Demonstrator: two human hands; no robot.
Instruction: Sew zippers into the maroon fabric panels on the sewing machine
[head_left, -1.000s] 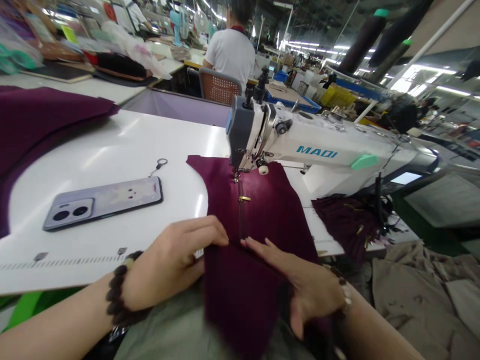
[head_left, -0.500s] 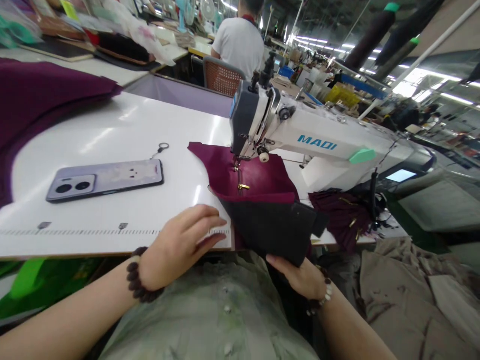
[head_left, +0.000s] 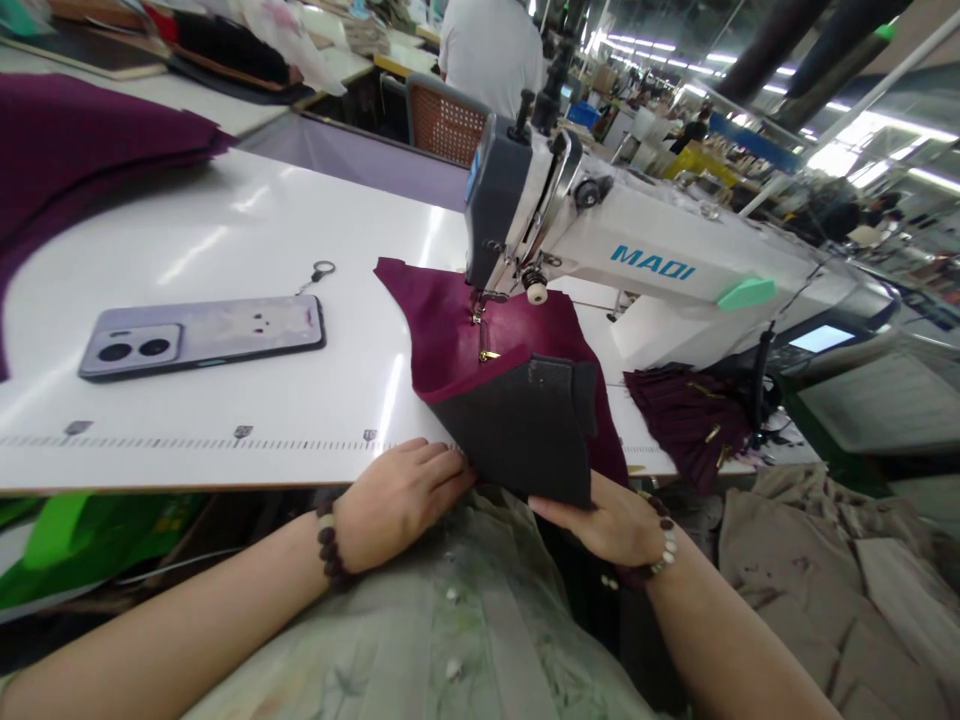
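Observation:
A maroon fabric piece [head_left: 450, 330] with a zipper and gold pull lies under the presser foot of the white sewing machine [head_left: 645, 260]. Its near end is folded up and back, so the dark grey underside [head_left: 525, 425] faces me. My right hand [head_left: 607, 525] pinches that folded edge from below at the table's front. My left hand [head_left: 397, 500] rests at the table edge beside the fold, fingers curled with their tips against the fabric's left corner.
A phone [head_left: 202, 335] in a pale case with a key ring lies left on the white table [head_left: 225, 240]. More maroon fabric [head_left: 82, 150] is stacked far left, and zippered maroon pieces [head_left: 690, 420] sit right of the machine. A person in white sits ahead.
The fabric lay flat under both hands; my right hand has flipped its near end up and back, showing the dark underside. My left hand has drawn back to the table edge.

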